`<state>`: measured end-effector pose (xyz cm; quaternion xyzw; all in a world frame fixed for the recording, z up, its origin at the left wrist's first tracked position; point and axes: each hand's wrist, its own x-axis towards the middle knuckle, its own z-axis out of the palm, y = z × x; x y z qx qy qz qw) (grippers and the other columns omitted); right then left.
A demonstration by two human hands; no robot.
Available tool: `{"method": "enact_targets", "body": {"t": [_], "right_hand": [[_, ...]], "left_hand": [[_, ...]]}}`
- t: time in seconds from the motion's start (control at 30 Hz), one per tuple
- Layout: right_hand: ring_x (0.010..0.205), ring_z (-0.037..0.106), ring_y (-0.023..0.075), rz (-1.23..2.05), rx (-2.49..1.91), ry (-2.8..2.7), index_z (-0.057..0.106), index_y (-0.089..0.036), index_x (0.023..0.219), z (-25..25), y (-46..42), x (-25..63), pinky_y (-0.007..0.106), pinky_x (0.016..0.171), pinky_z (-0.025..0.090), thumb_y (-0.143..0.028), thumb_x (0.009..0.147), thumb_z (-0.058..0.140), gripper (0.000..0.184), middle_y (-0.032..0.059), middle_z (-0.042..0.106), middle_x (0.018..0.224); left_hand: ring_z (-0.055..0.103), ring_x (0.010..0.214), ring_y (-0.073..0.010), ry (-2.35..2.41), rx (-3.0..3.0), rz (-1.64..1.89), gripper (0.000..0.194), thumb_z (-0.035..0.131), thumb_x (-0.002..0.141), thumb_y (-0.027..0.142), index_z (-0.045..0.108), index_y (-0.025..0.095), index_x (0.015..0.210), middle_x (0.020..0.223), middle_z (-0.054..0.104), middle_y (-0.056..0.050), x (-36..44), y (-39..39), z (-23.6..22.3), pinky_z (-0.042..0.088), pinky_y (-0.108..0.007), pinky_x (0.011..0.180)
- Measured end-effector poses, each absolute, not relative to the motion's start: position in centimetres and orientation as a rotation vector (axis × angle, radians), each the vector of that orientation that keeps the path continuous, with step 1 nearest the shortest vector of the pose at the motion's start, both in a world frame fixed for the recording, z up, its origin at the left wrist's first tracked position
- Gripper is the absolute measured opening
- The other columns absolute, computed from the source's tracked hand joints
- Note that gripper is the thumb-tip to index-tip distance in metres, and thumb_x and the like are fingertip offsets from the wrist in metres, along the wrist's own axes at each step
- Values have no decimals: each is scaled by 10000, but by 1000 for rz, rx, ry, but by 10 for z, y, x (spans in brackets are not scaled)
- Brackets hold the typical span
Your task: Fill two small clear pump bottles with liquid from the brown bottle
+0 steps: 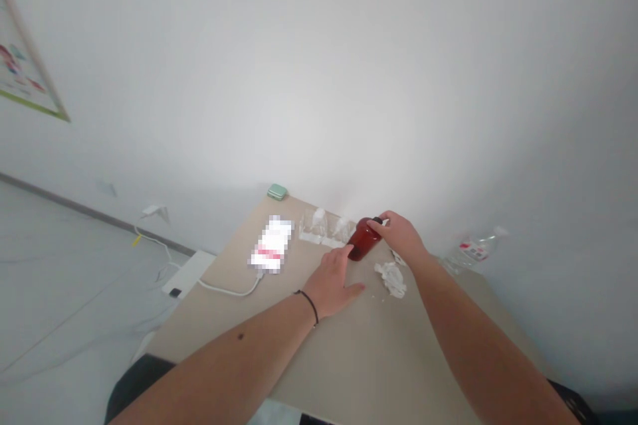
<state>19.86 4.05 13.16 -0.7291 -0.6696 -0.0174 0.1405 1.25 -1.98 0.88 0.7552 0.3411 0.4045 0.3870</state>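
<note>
A reddish-brown bottle (363,240) with a black cap leans to one side above the table, its base toward my left. My right hand (400,234) grips it at the cap and neck. Close to the bottle's base is my left hand (329,284), thumb spread away from the fingers and nothing held; whether a fingertip touches the base I cannot tell. Behind the bottle, a clear plastic tray (313,237) with white pieces lies along the wall. A crumpled white tissue (391,279) rests below my right hand, with tiny white bits beside it.
To the left lies a phone (272,244) with a lit, blurred screen, its white cable (229,291) running off the table's left edge. A small green case (277,191) sits at the back corner. Beyond my right forearm is a clear plastic water bottle (473,250). A wall rises behind.
</note>
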Motion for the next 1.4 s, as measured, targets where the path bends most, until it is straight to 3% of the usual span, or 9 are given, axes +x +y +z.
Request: {"method": "enact_targets", "body": {"t": [0.33, 0.43, 0.5, 0.63, 0.73, 0.83, 1.0, 1.17, 1.4], "right_hand": [[578, 583, 232, 57, -1936, -1605, 610, -210, 1179, 97, -14, 219, 336, 593, 423, -624, 908, 437, 525, -17, 574, 587], [580, 572, 227, 99, -1939, -1548, 627, -226, 860, 60, -53, 235, 321, 562, 410, -589, 917, 420, 422, 7, 580, 601], [604, 571, 232, 109, -1972, -1611, 521, -248, 649, 36, -70, 243, 324, 569, 408, -548, 917, 420, 414, 16, 562, 584], [617, 555, 212, 79, -2065, -1646, 428, -248, 604, 15, -76, 246, 303, 583, 375, -465, 935, 387, 397, 14, 540, 582], [628, 544, 193, 84, -2191, -1769, 487, -234, 631, 15, -69, 242, 276, 568, 311, -435, 946, 394, 385, 22, 583, 621], [653, 539, 177, 74, -2295, -1797, 560, -223, 692, 15, -65, 241, 260, 568, 282, -409, 960, 398, 363, 29, 626, 682], [695, 556, 174, 145, -2388, -1764, 605, -221, 759, 10, -62, 244, 260, 579, 284, -428, 972, 396, 363, 40, 662, 763], [715, 582, 184, 194, -2377, -1772, 634, -222, 781, 12, -60, 245, 270, 571, 284, -445, 981, 382, 391, 57, 701, 820], [705, 594, 186, 198, -2354, -1796, 653, -215, 795, 11, -58, 246, 272, 557, 283, -443, 985, 381, 402, 59, 711, 814]], "left_hand": [[505, 1295, -355, 875, 2085, 986, 627, 666, 856, 326, 444, 163, 1419, 1374, 567, -171, 9, -20, 13, 423, -536, 1117], [568, 1200, -326, 830, 2182, 981, 457, 636, 883, 317, 560, 172, 1310, 1276, 637, -144, 8, -23, 18, 468, -490, 1067], [590, 1147, -305, 787, 2255, 980, 380, 619, 897, 299, 604, 170, 1254, 1203, 671, -130, 11, -26, 18, 481, -461, 1041], [608, 1057, -286, 741, 2459, 880, 323, 599, 911, 310, 646, 178, 1202, 1102, 685, -114, 17, -34, 17, 492, -437, 983], [590, 1085, -310, 816, 2634, 765, 343, 609, 894, 317, 649, 184, 1208, 1153, 666, -127, 18, -40, 17, 471, -471, 983], [522, 1236, -352, 1009, 2760, 670, 438, 626, 869, 304, 599, 200, 1294, 1359, 585, -147, 10, -48, 14, 427, -534, 1029], [349, 1455, -344, 1508, 2726, 601, 613, 595, 901, 374, 419, 288, 1483, 1603, 386, -112, -40, -63, 2, 239, -615, 1186], [352, 1450, -376, 1974, 2539, 560, 730, 615, 881, 494, 376, 235, 1519, 1596, 398, -148, -110, -63, -6, 219, -633, 1183], [421, 1408, -351, 1993, 2475, 540, 767, 605, 884, 504, 347, 152, 1514, 1491, 529, -181, -137, -54, -13, 279, -558, 1159]]}}
